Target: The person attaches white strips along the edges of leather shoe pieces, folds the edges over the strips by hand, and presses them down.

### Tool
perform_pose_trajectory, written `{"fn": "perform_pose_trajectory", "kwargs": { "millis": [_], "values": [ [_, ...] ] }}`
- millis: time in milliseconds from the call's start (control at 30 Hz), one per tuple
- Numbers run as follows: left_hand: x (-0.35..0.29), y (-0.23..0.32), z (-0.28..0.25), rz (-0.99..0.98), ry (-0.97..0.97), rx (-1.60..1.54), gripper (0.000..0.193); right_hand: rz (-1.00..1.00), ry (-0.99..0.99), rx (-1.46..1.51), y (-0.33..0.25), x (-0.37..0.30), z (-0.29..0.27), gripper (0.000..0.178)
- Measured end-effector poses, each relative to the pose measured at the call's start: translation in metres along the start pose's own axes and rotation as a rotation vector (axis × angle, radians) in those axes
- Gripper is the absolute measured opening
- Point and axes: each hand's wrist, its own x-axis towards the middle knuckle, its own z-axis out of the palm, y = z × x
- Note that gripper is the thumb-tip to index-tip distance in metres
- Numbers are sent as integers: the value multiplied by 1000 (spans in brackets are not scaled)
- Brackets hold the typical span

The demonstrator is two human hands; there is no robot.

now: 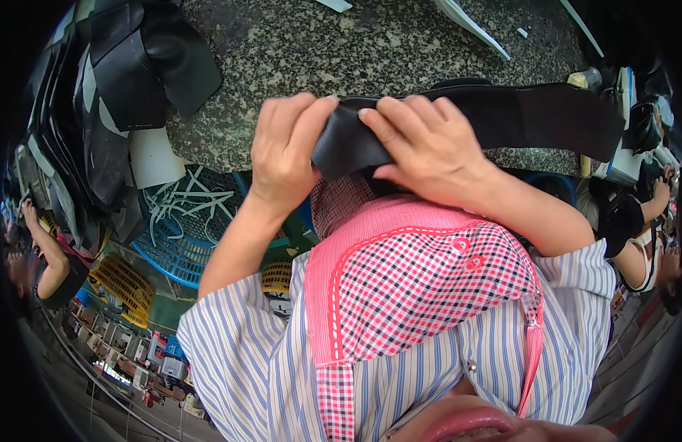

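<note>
Both hands grip a long black leather piece (495, 116) at the near edge of the speckled stone table (296, 51). My left hand (285, 147) is closed on its left end, thumb on top. Beside it, my right hand (429, 147) presses and pinches the same piece, with the thumb below and the fingers over the top. Between the hands the leather is bent, and its left corner hangs over the table edge. Its right part stretches along the edge past my right hand. Parts of the fingers behind the leather are hidden.
A stack of black leather pieces (127, 66) hangs over the table's left side. Below it stands a blue basket (168, 261) with pale strips, and a yellow basket (123, 287). Pale offcuts (477, 29) lie on the table. Other people's arms (53, 258) show at both sides.
</note>
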Motion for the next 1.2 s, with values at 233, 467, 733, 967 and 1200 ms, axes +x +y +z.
{"fn": "perform_pose_trajectory", "kwargs": {
  "millis": [233, 467, 733, 967, 1200],
  "values": [
    [-11, 13, 12, -424, 82, -210, 48, 216, 264, 217, -7, 27, 10, 26],
    [15, 13, -1, -319, -91, -79, 35, 653, 101, 903, 15, 19, 2, 22],
    [40, -20, -10, -172, -173, 59, 12, 15, 70, 145, -5, 5, 14, 68],
    [-21, 31, -11, -75, -336, 152, 78, -31, -4, -184, -12, 14, 29, 66],
    [-35, 26, -12, 8, -461, 572, 95, 1, -81, -273, 2, -31, -20, 64]
  ]
}}
